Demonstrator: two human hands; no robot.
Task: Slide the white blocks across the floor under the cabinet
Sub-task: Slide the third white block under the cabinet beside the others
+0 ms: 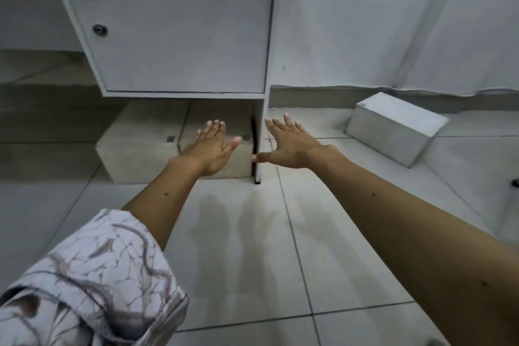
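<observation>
Head cam: two white blocks (179, 146) sat side by side on the tiled floor (252, 247), partly under the cabinet (174, 22); a third block (396, 128) lay well apart to the right, by the wall. Left hand (210, 146) was flat, fingers straight, over the right-hand block of the pair, contact unclear. Right hand (286, 143) was spread, holding nothing, grip released, beside the cabinet's side panel. Blocks looked stiff, dense, prob. heavy w/ rough faces; best pushed w/ flat palms low on the near face.
</observation>
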